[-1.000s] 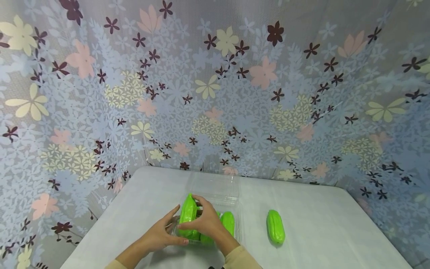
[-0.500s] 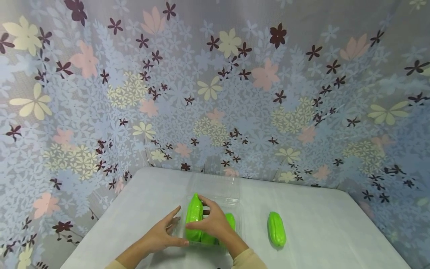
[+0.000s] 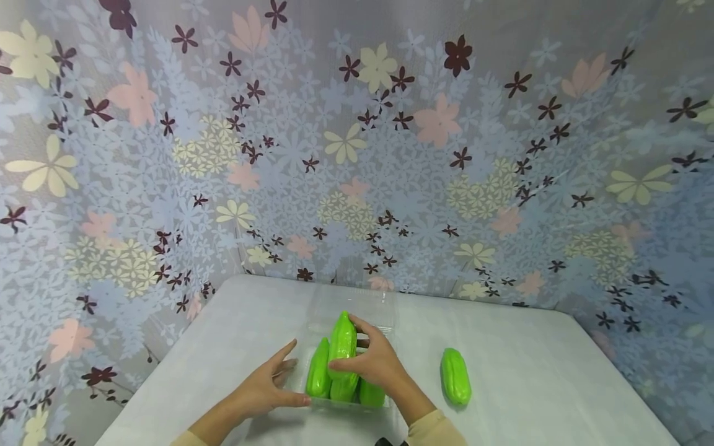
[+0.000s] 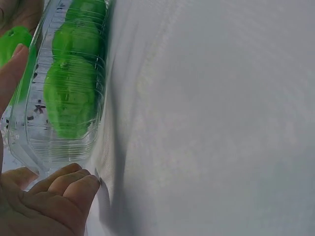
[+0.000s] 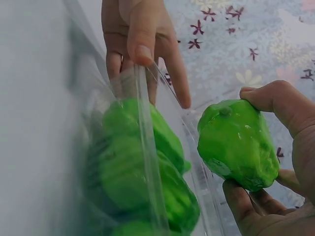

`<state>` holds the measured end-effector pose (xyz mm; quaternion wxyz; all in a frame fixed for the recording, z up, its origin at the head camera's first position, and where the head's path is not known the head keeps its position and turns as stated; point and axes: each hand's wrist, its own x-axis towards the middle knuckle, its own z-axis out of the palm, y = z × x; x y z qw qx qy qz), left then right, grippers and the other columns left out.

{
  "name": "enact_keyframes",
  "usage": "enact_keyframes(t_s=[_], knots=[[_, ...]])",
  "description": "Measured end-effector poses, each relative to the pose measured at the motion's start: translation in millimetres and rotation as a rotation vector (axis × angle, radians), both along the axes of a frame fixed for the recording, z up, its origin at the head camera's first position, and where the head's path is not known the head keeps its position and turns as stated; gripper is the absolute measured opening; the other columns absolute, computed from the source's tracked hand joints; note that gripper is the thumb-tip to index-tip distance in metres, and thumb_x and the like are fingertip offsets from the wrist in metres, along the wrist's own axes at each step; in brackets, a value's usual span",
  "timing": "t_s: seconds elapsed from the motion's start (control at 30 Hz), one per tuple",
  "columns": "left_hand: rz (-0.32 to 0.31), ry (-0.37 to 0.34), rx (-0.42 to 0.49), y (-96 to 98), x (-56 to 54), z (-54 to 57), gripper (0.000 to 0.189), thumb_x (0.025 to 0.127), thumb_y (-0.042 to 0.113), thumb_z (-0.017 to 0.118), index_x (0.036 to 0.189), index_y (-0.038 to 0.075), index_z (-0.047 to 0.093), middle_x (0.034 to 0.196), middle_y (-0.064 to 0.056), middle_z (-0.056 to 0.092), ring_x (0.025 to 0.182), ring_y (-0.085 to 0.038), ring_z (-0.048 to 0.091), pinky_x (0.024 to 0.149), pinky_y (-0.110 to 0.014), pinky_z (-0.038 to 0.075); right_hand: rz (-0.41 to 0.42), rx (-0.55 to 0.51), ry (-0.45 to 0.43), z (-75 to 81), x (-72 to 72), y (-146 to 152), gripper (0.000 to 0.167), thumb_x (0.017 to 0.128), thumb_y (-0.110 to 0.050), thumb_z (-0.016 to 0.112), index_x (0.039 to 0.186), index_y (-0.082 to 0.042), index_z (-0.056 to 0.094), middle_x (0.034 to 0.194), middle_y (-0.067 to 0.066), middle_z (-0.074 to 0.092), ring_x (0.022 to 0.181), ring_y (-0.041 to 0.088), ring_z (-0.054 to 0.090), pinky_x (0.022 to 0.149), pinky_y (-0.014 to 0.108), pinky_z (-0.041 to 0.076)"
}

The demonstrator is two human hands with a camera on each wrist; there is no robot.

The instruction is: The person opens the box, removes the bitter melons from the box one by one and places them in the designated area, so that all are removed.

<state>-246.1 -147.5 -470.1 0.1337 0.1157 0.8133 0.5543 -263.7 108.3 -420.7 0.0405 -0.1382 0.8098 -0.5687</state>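
My right hand (image 3: 380, 360) pinches a bright green, ridged, cucumber-like vegetable (image 3: 343, 341) between thumb and fingers, above the middle of a clear plastic box (image 3: 348, 406). In the right wrist view this held vegetable (image 5: 238, 142) is outside the box rim (image 5: 146, 132). Several similar green vegetables (image 3: 318, 375) lie side by side inside. My left hand (image 3: 259, 389) is at the box's left end, its fingers spread and nearly straight. Its thumb touches the rim near the front corner. In the left wrist view, the left fingers (image 4: 78, 189) lie against the end wall.
The box's clear lid (image 3: 350, 308) is folded back behind it. Another green vegetable (image 3: 455, 376) lies by itself on the white-covered table (image 3: 519, 353), right of the box. A floral curtain (image 3: 357, 155) hangs behind the table.
My right hand has moved right with the held vegetable, from over the box's left end to its middle. A green vegetable at the left end is now uncovered. My left hand stays in place.
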Motion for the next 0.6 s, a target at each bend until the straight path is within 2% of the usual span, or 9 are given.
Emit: enact_keyframes(t_s=[0.33, 0.6], knots=[[-0.009, 0.004, 0.003, -0.2, 0.0, -1.2, 0.118, 0.074, 0.021, 0.092, 0.163, 0.012, 0.014, 0.150, -0.039, 0.032, 0.135, -0.058, 0.035, 0.108, -0.060, 0.039, -0.028, -0.001, -0.037, 3.2, -1.8, 34.1, 0.096, 0.076, -0.018, 0.091, 0.156, -0.014, 0.039, 0.146, 0.018, 0.044, 0.123, 0.041, 0.052, 0.087, 0.049, 0.057], [-0.010, -0.005, 0.005, -2.4, -0.7, -1.2, 0.119, 0.073, 0.025, 0.093, 0.163, 0.012, 0.015, 0.151, -0.038, 0.033, 0.135, -0.057, 0.035, 0.108, -0.059, 0.038, -0.134, 0.030, -0.030, 6.8, 1.8, 65.4, 0.095, 0.073, -0.015, 0.092, 0.154, -0.014, 0.043, 0.143, 0.017, 0.046, 0.122, 0.041, 0.054, 0.087, 0.049, 0.057]])
